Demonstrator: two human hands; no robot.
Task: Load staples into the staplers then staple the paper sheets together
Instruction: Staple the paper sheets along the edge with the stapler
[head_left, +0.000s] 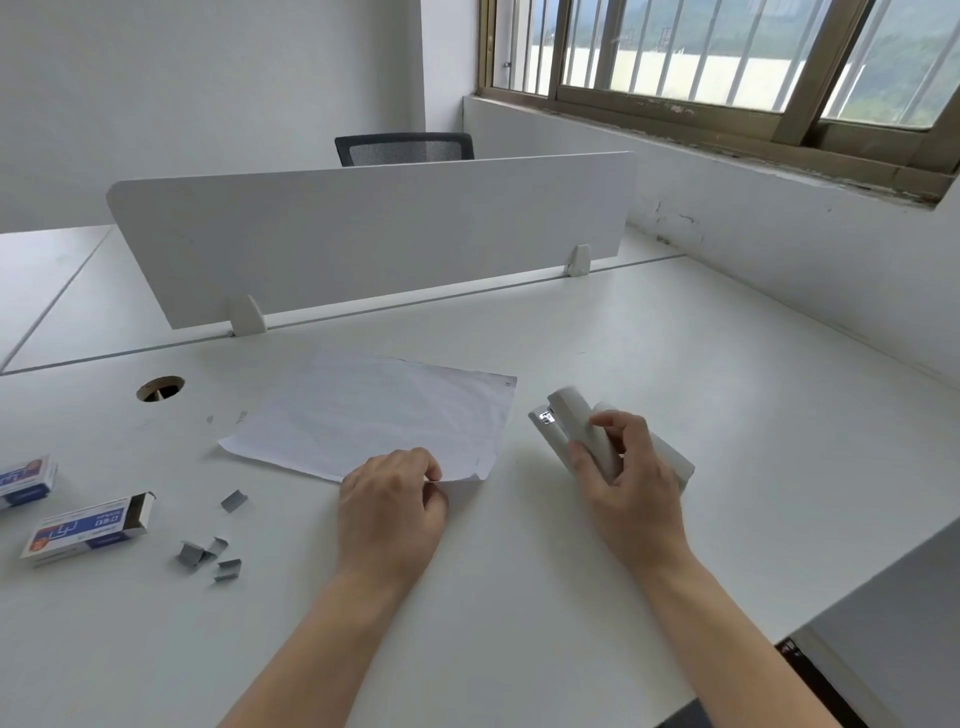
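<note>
Pinching the near edge of the paper (379, 415), the left hand (389, 504) lifts that edge slightly off the desk (675, 364). Right hand (631, 486) closed around a pale stapler (566, 421), held just right of the sheets with its metal mouth toward the paper's far right corner, where a small staple mark shows. Loose staples (208, 551) lie near the desk's left side, beside an open box (85, 527); a second box (26, 480) sits at the left edge.
</note>
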